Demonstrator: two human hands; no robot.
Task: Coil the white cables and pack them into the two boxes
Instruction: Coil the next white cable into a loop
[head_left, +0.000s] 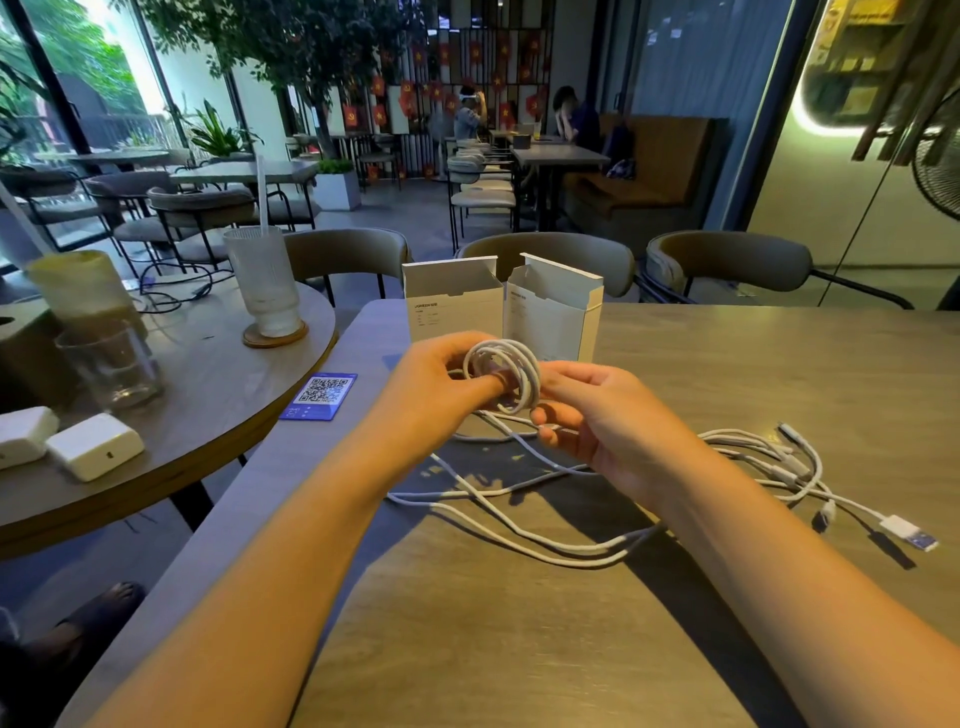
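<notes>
Both hands hold a small coil of thin white cable: left hand pinches its rim, right hand feeds the tail. Light, limp and springy, it likely needs gripping across all loops. Two open boxes stand just beyond on the counter.

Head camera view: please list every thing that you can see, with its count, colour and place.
boxes: 2, white, open tops, upright at the far edge of the table.
coil: 1, white cable, held between both hands.
loose cables: count unclear, white, tangled on the table at right.
QR card: 1, blue, on the table's left edge.
ribbed glass: 1, clear, on a coaster on the round table at left.
chargers: 2, white, near edge of the round table.
chairs: 3, grey, behind the table.
left hand: 1, holding the coil.
right hand: 1, pinching the coil.
</notes>
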